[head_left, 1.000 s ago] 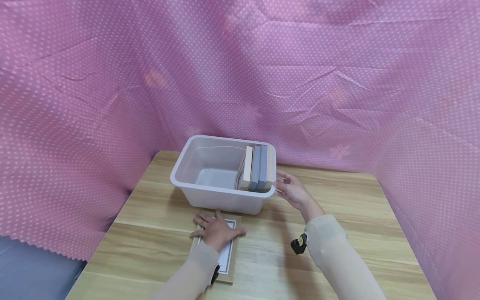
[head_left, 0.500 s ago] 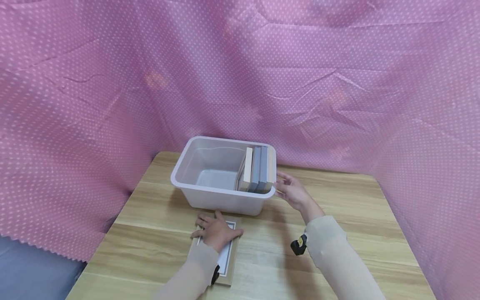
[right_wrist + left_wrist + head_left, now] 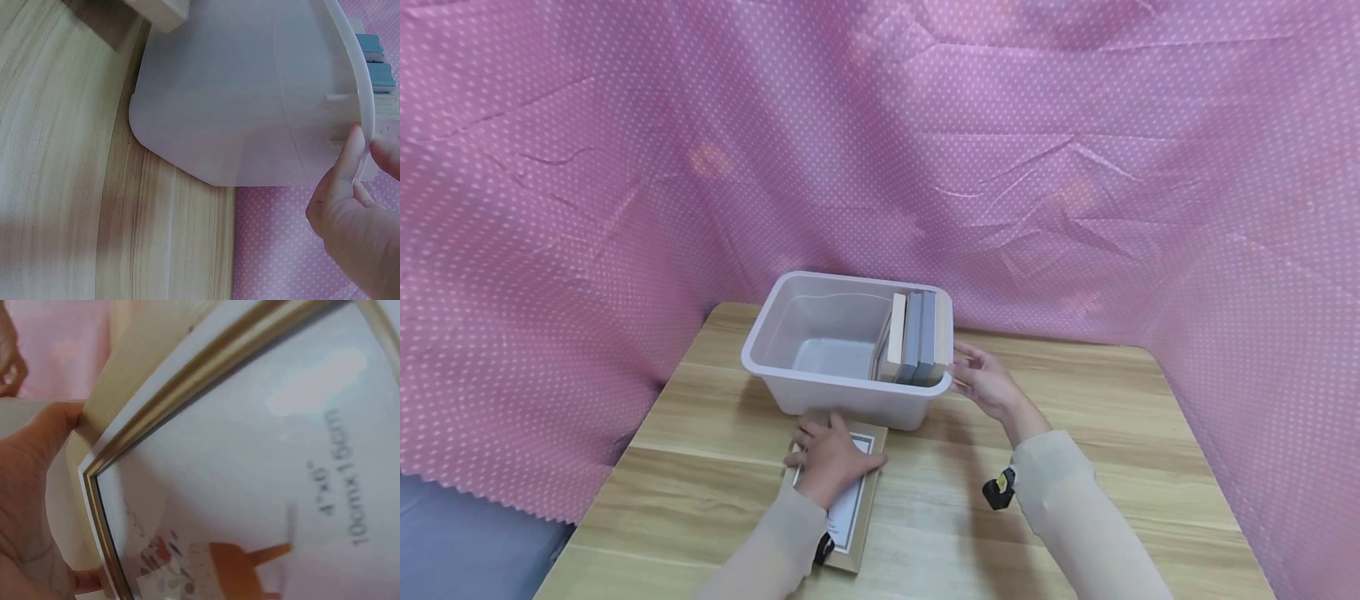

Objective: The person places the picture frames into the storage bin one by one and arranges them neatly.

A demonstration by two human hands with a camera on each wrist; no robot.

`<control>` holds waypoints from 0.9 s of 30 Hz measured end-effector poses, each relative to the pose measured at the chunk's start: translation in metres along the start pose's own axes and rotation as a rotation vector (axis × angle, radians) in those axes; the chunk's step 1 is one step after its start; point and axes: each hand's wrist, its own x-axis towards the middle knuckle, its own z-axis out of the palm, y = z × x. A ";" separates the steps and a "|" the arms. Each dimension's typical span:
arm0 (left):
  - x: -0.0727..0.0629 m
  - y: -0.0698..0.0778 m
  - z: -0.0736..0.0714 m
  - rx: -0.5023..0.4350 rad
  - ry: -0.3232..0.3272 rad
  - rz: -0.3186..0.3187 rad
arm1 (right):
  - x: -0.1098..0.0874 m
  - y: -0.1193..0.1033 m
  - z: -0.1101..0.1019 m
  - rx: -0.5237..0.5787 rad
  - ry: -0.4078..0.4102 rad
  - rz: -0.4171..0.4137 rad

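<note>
My left hand (image 3: 831,462) grips a light wooden picture frame (image 3: 844,521) across its width, thumb at the right edge and fingers at the left. Its face is up, and its far end overlaps the bin's front wall. In the left wrist view, the picture frame (image 3: 187,456) shows a gold inner border and a sheet printed 4"x6". A raised corner of the frame (image 3: 164,15) appears in the right wrist view, with a shadow on the table below. My right hand (image 3: 988,383) pinches the right rim of a pale plastic bin (image 3: 842,398), thumb and fingers on either side.
Inside the bin, several flat cream, grey and wood-coloured pieces (image 3: 913,337) stand on edge against the right wall. The bin sits near the back of a wood-grain table (image 3: 1105,467). A pink dotted cloth (image 3: 880,150) hangs behind and at both sides.
My left hand's hold on the picture frame has tightened, and the frame's far end has risen toward the bin's front. My right hand stays at the rim.
</note>
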 end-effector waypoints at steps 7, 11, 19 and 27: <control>-0.011 0.005 -0.023 -0.101 0.020 0.059 | -0.001 0.001 -0.001 0.016 -0.019 -0.013; -0.018 0.007 -0.037 -0.162 0.029 0.095 | -0.001 0.000 -0.001 0.019 -0.028 -0.014; -0.028 0.010 -0.057 -0.202 0.045 0.140 | -0.002 0.001 0.000 0.024 -0.008 -0.002; -0.043 0.014 -0.081 -0.233 0.050 0.203 | -0.002 0.000 0.001 0.013 0.003 0.012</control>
